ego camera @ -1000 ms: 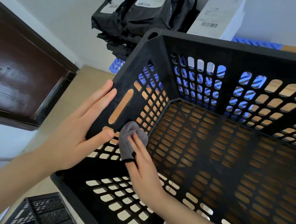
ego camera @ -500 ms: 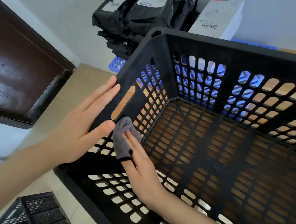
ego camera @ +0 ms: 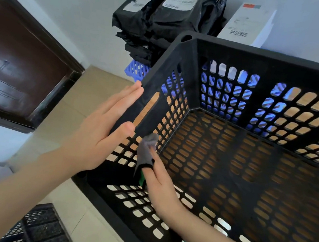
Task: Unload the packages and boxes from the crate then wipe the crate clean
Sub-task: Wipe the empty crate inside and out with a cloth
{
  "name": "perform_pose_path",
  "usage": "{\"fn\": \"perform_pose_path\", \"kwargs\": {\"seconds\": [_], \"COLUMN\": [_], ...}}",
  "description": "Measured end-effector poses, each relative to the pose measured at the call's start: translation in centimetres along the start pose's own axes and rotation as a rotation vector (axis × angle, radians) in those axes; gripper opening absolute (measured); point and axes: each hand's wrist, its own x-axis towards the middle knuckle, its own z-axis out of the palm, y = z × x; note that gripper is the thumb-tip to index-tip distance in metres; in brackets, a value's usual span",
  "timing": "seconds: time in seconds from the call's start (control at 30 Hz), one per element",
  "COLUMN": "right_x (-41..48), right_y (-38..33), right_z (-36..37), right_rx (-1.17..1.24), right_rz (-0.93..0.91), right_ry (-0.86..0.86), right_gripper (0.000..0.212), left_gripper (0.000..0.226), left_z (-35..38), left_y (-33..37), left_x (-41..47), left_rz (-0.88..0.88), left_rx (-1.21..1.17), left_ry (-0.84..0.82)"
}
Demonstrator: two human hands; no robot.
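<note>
Crate (ego camera: 260, 56), black and perforated, stands on a wood surface visible through its floor. Inside it I note my right hand (ego camera: 164, 190), straight fingers pressing a grey cloth (ego camera: 145, 151) to the left wall. My left hand (ego camera: 98, 134) lies flat, fingers extended, against that wall's outside. Behind the crate: black packages (ego camera: 165, 19), a white box (ego camera: 247, 21).

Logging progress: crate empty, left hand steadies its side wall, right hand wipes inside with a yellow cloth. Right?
The cloth is grey, not yellow; the head view shows it. Otherwise right: empty crate, left hand on its wall, right hand wiping.
</note>
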Motion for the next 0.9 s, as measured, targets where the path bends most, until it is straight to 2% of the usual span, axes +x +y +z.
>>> {"fn": "perform_pose_path", "kwargs": {"seconds": [0.17, 0.23, 0.37, 0.5, 0.6, 0.67, 0.77, 0.83, 0.9], "right_x": [-0.5, -0.1, 0.3, 0.6, 0.9, 0.9, 0.6, 0.3, 0.2], "right_y": [-3.3, -2.9, 0.6, 4.9, 6.0, 5.0, 2.0, -0.9, -3.3], "right_z": [0.9, 0.4, -1.7, -3.4, -4.0, -3.6, -2.1, -0.8, 0.5], "right_rx": [-0.213, -0.301, -0.474, -0.616, -0.555, -0.477, -0.282, -0.131, -0.096], "right_rz": [-0.360, -0.419, -0.334, -0.113, 0.048, 0.053, -0.046, -0.177, -0.324], "right_ry": [-0.115, -0.121, -0.109, -0.173, -0.192, -0.143, -0.059, -0.051, -0.052], "right_gripper": [0.049, 0.049, 0.048, 0.053, 0.051, 0.047, 0.038, 0.036, 0.038], "left_gripper": [0.059, 0.059, 0.059, 0.059, 0.058, 0.058, 0.058, 0.059, 0.059], "left_z": [0.0, 0.0, 0.1, 0.2, 0.2, 0.3, 0.3, 0.3, 0.2], "left_y": [-0.3, -0.5, -0.7, -0.8, -0.8, -0.8, -0.8, -0.8, -0.8], "left_x": [-0.1, -0.1, -0.2, -0.3, -0.2, -0.2, -0.3, -0.3, -0.3], "left_rz": [0.004, 0.009, 0.008, -0.015, -0.020, -0.020, -0.017, -0.005, -0.002], "left_rx": [-0.066, -0.058, -0.042, -0.035, -0.021, -0.024, -0.044, -0.058, -0.072], "left_ry": [0.014, 0.022, 0.029, 0.034, 0.037, 0.034, 0.033, 0.033, 0.028]}}
